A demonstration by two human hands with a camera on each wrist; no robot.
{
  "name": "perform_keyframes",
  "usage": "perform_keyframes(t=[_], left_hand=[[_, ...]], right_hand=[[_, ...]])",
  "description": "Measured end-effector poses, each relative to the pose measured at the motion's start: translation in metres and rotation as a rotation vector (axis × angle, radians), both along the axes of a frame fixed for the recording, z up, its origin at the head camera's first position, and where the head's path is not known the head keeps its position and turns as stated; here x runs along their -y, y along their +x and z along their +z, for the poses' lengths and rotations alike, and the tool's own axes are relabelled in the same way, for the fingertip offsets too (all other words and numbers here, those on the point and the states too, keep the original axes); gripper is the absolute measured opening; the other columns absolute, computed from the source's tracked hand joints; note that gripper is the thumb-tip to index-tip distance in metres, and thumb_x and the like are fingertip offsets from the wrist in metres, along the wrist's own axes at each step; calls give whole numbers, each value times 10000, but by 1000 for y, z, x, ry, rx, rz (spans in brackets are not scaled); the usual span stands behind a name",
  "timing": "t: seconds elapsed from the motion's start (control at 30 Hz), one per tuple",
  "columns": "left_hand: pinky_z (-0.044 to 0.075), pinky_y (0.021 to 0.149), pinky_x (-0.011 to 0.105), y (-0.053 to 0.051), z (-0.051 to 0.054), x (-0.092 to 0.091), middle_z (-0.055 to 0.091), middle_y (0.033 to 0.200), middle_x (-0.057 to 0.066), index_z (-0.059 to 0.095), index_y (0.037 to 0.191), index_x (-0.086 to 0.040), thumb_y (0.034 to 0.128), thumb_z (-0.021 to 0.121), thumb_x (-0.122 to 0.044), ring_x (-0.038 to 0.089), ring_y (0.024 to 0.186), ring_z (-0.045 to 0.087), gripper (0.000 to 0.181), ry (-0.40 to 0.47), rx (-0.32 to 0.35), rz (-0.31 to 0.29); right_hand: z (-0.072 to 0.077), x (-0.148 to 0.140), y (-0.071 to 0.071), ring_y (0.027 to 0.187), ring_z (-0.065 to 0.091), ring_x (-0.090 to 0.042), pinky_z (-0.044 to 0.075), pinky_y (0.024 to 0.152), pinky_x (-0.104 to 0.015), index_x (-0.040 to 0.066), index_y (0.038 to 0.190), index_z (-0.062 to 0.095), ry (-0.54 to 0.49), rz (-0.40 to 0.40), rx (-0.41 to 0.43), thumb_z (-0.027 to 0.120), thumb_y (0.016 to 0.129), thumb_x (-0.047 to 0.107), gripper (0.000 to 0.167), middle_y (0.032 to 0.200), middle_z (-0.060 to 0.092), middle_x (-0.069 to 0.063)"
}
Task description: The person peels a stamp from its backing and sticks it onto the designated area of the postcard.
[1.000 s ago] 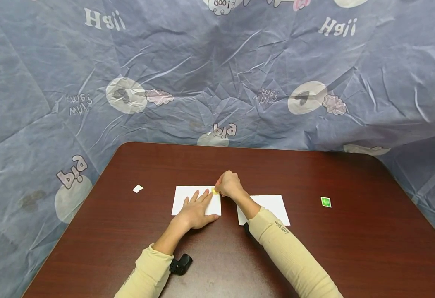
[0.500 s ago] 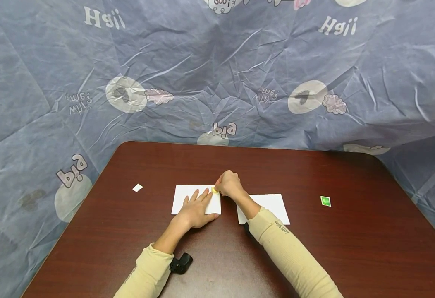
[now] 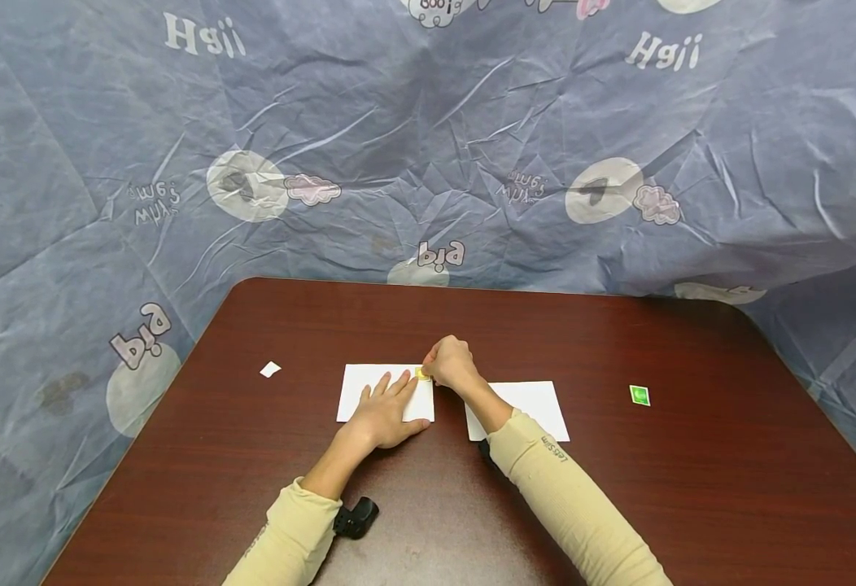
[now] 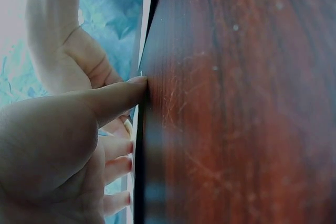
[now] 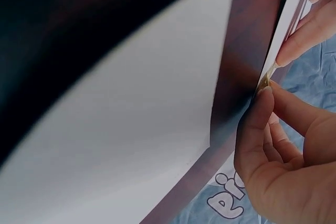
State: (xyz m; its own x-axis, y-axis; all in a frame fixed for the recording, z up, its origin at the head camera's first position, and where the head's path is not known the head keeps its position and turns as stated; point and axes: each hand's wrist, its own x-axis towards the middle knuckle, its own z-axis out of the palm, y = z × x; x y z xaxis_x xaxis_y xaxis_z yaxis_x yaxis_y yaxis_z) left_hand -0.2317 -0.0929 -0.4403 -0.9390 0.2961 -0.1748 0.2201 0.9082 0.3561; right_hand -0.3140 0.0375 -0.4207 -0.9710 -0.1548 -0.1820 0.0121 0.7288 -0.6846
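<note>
- One table [image 3: 311, 317] is bearing all the work, which is looking partway along.
- Two white cards are lying flat side by side: the left card [image 3: 360, 391] is being worked at its far right corner, while the right card [image 3: 529, 404], partly covered, is apparently waiting.
- Two hands are working: the left hand [image 3: 382, 422] is spreading its fingers flat on the left card; the right hand [image 3: 452, 363] is pinching the yellow piece between thumb and finger.
- One green piece [image 3: 639, 395] is lying well apart at right, seemingly left for later.
- One yellow piece [image 3: 422, 374] is sitting at that corner; whether it is sticking fully, I cannot tell.
- One white scrap [image 3: 270, 369] is lying apart at left.
</note>
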Motion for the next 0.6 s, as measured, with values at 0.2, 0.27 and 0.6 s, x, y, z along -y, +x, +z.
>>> perform_keyframes(t=[0.2,0.27,0.6], left_hand=[[147,1087,581,0,1,-1,232,1551,84,303,1493,-76,931,555,-480,346,1414,153,736,5,7,3],[144,1087,582,0,1,-1,230,1552,85,303,1493,-74,932,556,-478,346,1414,151,736,12,10,3],[148,1089,578,1,1,-1,226,1554,81,297,1495,-76,932,560,-474,342,1415,150,739,1,11,5]], right_hand=[[2,0,1,527,621,-151,469,465,-195,17,742,705,48,6,-15,734,820,33,84,635,651,-69],[4,0,1,555,606,-161,474,500,-228,38,732,701,97,14,-33,744,818,65,99,639,642,-44],[1,-10,-4,711,587,-198,471,636,-382,131,755,658,233,20,-54,750,827,327,228,732,625,9]])
